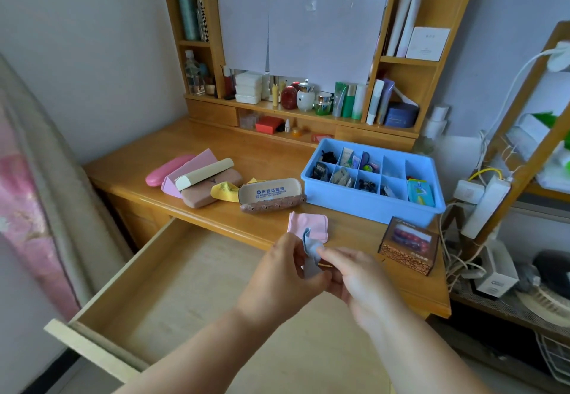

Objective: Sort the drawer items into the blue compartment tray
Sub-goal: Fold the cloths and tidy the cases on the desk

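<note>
Head view: both hands meet over the front edge of the bench (253, 159), above the open drawer (191, 273). Left hand (285, 273) and right hand (354, 273) each pinch a small blue cloth (311, 247), so each grip is narrow on it. Just beyond the grips lies a pink cloth (308, 222); farther off to their right stands the blue tray (374, 204).
</note>
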### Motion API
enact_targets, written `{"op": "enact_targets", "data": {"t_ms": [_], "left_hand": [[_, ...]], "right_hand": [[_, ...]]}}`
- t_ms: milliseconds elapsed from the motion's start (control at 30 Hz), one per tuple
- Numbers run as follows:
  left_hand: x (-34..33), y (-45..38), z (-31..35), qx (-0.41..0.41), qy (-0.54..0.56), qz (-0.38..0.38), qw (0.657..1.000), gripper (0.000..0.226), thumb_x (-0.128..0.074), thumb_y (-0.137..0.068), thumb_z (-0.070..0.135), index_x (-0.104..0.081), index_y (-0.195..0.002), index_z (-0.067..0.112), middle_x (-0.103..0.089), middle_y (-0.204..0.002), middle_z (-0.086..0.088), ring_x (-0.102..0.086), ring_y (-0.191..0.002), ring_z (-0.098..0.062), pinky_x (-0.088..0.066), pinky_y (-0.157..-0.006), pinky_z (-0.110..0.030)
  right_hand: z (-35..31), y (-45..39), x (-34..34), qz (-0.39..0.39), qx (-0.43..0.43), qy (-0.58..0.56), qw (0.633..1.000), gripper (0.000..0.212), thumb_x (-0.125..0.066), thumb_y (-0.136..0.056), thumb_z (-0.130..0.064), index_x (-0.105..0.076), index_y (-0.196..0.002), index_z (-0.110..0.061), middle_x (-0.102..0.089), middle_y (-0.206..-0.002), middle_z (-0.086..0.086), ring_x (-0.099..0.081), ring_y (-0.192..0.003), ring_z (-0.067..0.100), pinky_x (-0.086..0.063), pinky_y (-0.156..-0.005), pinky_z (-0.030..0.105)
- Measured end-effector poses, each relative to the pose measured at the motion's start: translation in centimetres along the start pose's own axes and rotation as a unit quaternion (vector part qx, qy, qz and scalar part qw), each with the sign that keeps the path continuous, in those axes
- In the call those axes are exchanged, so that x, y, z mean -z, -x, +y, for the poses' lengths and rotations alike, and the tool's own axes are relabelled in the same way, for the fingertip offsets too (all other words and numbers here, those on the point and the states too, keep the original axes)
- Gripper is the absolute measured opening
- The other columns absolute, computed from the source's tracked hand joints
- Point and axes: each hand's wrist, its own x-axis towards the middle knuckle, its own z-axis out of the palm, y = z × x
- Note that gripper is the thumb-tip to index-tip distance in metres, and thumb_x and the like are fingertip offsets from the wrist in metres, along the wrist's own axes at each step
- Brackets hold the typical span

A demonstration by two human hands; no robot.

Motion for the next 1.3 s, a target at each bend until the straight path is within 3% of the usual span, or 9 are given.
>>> {"op": "enact_targets", "data": {"t_ms": [233, 433, 567, 700, 800, 867, 1000, 1133, 1300], "left_hand": [[1.3, 1.1, -3.0, 0.037, -0.006, 0.012, 0.999, 0.013, -0.062, -0.078, 0.013, -0.054, -0.070, 0.019, -0.052, -0.060, 0.010, -0.044, -0.054, -0.003, -0.036, -0.052, -0.017], [4.7, 1.7, -6.9, 0.126, -0.019, -0.088, 0.988, 0.021, -0.058, -0.078, 0.011, -0.067, -0.067, 0.027, -0.065, -0.064, 0.008, -0.051, -0.054, 0.003, -0.039, -0.050, -0.011], [6.0, 1.5, -9.0, 0.153, -0.084, -0.112, 0.978, 0.022, -0.061, -0.074, 0.013, -0.064, -0.066, 0.033, -0.062, -0.062, 0.016, -0.052, -0.053, 0.003, -0.041, -0.049, -0.012], [6.2, 0.8, -8.9, 0.071, -0.194, -0.020, 0.978, 0.022, -0.057, -0.075, 0.015, -0.057, -0.066, 0.036, -0.058, -0.069, 0.031, -0.053, -0.057, -0.002, -0.033, -0.045, -0.011], [6.5, 1.1, -8.9, -0.037, -0.143, 0.044, 0.988, 0.024, -0.059, -0.073, 0.001, -0.062, -0.072, 0.026, -0.058, -0.068, 0.019, -0.052, -0.058, -0.004, -0.038, -0.052, -0.009], [6.4, 1.9, -9.6, -0.104, -0.118, 0.020, 0.987, 0.023, -0.061, -0.074, -0.006, -0.065, -0.077, 0.016, -0.059, -0.075, 0.015, -0.056, -0.067, -0.002, -0.044, -0.062, -0.010], [5.0, 4.1, -13.2, -0.070, -0.150, -0.133, 0.977, 0.020, -0.060, -0.081, -0.003, -0.071, -0.088, 0.013, -0.064, -0.090, 0.005, -0.063, -0.086, -0.009, -0.045, -0.078, -0.016], [1.9, 5.8, -17.3, 0.025, -0.243, -0.288, 0.926, 0.027, -0.050, -0.087, 0.010, -0.070, -0.102, 0.021, -0.065, -0.106, 0.007, -0.059, -0.100, -0.011, -0.034, -0.079, -0.009], [0.1, 3.9, -18.7, 0.116, -0.198, -0.226, 0.947, 0.021, -0.054, -0.082, 0.010, -0.069, -0.084, 0.024, -0.056, -0.070, 0.022, -0.051, -0.063, 0.006, -0.037, -0.060, -0.006]], "right_hand": [[2.6, -0.4, -1.5, -0.044, -0.035, -0.039, 0.998, 0.027, -0.058, -0.090, -0.008, -0.077, -0.071, -0.009, -0.074, -0.084, 0.015, -0.071, -0.073, 0.021, -0.056, -0.063, 0.025], [4.9, -1.2, 0.7, 0.041, -0.039, 0.092, 0.994, 0.015, -0.068, -0.084, -0.018, -0.073, -0.070, -0.016, -0.053, -0.053, 0.001, -0.048, -0.046, 0.011, -0.042, -0.049, 0.022], [5.4, -2.0, 1.7, 0.026, -0.035, 0.141, 0.989, 0.013, -0.066, -0.086, -0.013, -0.071, -0.074, -0.014, -0.058, -0.053, -0.001, -0.055, -0.045, 0.010, -0.045, -0.046, 0.019], [5.0, -2.8, 1.9, 0.012, 0.060, 0.222, 0.973, 0.014, -0.061, -0.090, -0.011, -0.069, -0.080, -0.014, -0.072, -0.073, 0.000, -0.070, -0.076, 0.013, -0.053, -0.069, 0.023], [4.8, -2.2, 2.4, -0.022, 0.159, 0.288, 0.944, 0.016, -0.062, -0.088, -0.011, -0.072, -0.081, -0.021, -0.073, -0.085, -0.005, -0.067, -0.082, 0.009, -0.049, -0.075, 0.022], [5.9, -1.5, 2.7, -0.042, 0.171, 0.281, 0.943, 0.024, -0.064, -0.085, -0.003, -0.072, -0.077, -0.025, -0.073, -0.089, -0.011, -0.067, -0.084, 0.002, -0.049, -0.075, 0.012], [11.4, -0.8, 3.8, -0.051, 0.065, 0.327, 0.941, 0.035, -0.066, -0.081, 0.002, -0.065, -0.064, -0.029, -0.073, -0.087, -0.012, -0.067, -0.084, 0.000, -0.047, -0.075, 0.010], [17.2, -0.8, 4.7, -0.064, -0.032, 0.406, 0.911, 0.029, -0.067, -0.081, -0.010, -0.062, -0.060, -0.030, -0.069, -0.070, -0.010, -0.060, -0.063, -0.001, -0.046, -0.064, 0.016], [18.8, -3.6, 4.9, 0.042, -0.079, 0.330, 0.940, 0.018, -0.066, -0.083, -0.013, -0.065, -0.066, -0.019, -0.063, -0.053, -0.011, -0.057, -0.054, 0.007, -0.046, -0.058, 0.027]]}}
